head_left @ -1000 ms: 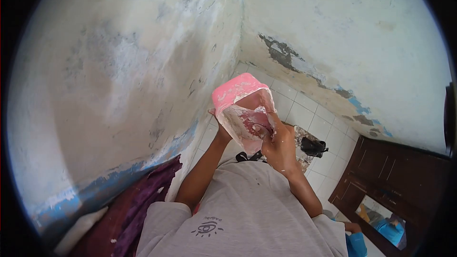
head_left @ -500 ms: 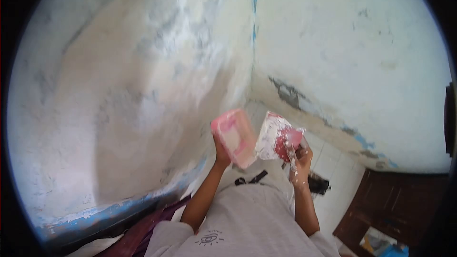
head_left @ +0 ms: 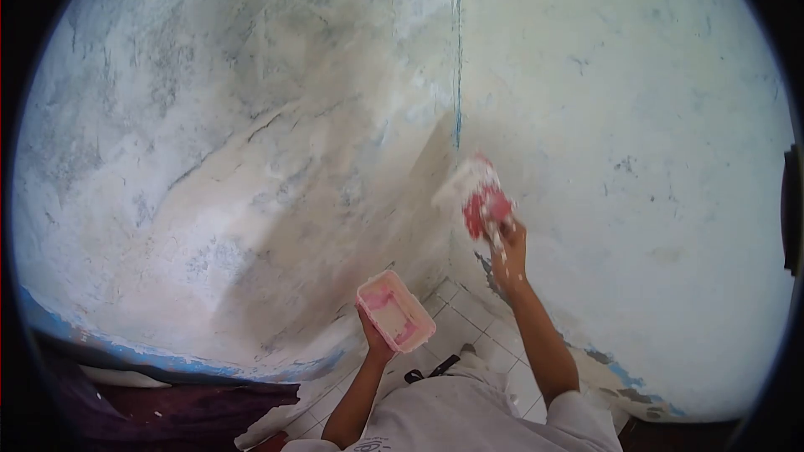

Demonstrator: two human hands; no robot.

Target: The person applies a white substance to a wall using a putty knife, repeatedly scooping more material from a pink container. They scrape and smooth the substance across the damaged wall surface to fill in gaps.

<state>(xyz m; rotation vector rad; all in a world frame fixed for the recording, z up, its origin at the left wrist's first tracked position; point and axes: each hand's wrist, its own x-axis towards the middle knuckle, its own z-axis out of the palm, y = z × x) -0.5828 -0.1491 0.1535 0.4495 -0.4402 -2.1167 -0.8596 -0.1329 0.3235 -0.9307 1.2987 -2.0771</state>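
Observation:
My left hand point(head_left: 376, 336) grips a pink rectangular plastic tub point(head_left: 416, 307) by its side, low in front of my body. Pale filler smears its inside walls and bottom. Raised toward the wall corner, my right hand point(head_left: 509, 253) is closed round the handle of a red putty spreader point(head_left: 476, 211). White filler coats the spreader's blade, which is blurred by motion and overlaps the left wall beside the corner. Dabs of filler also stick to my right fingers.
The patchy left wall point(head_left: 276, 159) meets the pale right wall point(head_left: 603, 226) at a corner with a blue streak point(head_left: 457, 75). White floor tiles point(head_left: 469, 310) lie below. Dark purple cloth point(head_left: 193, 414) is at lower left.
My right hand has lifted the spreader up toward the wall corner, away from the tub. The tub sits lower in view, and the view has tilted up toward the walls.

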